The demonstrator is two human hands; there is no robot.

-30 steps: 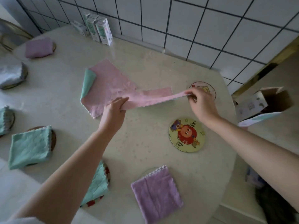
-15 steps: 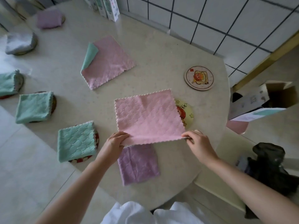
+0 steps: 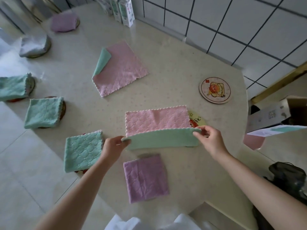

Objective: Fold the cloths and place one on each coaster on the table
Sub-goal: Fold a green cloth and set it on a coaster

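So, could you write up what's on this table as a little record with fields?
held cloth: pink-and-green cloth, near edge lifted, green underside showing
left hand: pinches its near left corner
right hand: pinches its near right corner
yellow coaster: partly under that cloth
bare coaster: right side, uncovered
flat pink cloth: unfolded, one corner turned over to green
folded purple cloth: nearest the person
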